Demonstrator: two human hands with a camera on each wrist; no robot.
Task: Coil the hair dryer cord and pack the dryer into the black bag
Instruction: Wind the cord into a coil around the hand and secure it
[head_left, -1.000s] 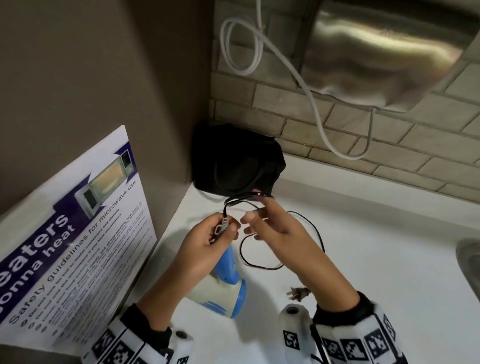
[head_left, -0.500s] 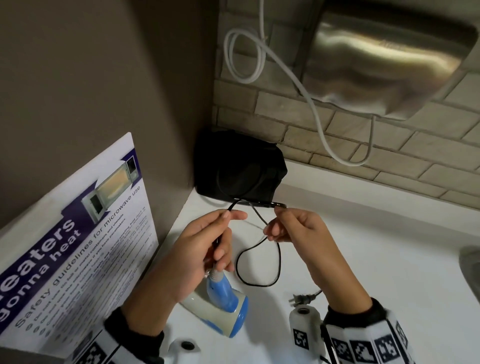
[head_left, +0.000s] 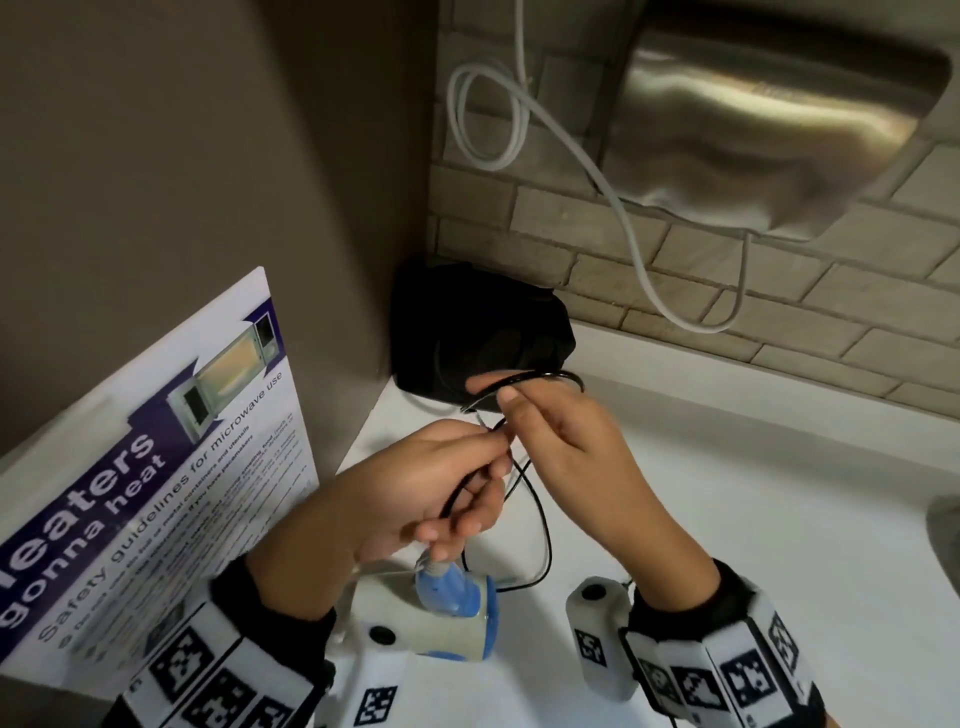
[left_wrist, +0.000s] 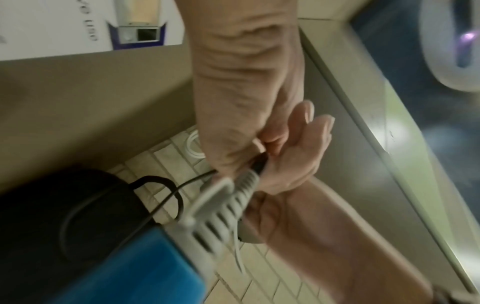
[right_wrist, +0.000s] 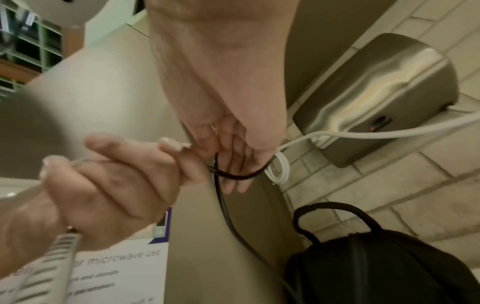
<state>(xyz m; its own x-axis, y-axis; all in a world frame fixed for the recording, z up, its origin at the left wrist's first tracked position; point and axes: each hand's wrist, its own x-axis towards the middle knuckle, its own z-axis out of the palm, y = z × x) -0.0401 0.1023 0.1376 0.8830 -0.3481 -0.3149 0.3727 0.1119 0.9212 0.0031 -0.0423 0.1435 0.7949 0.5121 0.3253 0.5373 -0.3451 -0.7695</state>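
Note:
A white and blue hair dryer (head_left: 457, 623) hangs low between my wrists, grey strain relief (left_wrist: 228, 205) pointing up. My left hand (head_left: 467, 467) grips the black cord (head_left: 543, 525) just above that relief, with cord gathered in its fingers. My right hand (head_left: 519, 410) meets it fingertip to fingertip and pinches a loop of cord (right_wrist: 233, 176), which drapes across its fingers. A slack loop dangles below both hands. The black bag (head_left: 467, 322) sits in the corner just behind the hands, its handle (right_wrist: 337, 207) up. The plug is hidden.
The white counter (head_left: 727, 493) stretches right to a sink edge (head_left: 945, 535). A microwave safety poster (head_left: 156, 467) leans on the left wall. A steel hand dryer (head_left: 769, 119) and its white cable (head_left: 623, 208) hang on the brick wall above.
My right hand has swung left with a loop of cord and now meets the left hand's fingertips. The left hand still grips the cord by the dryer.

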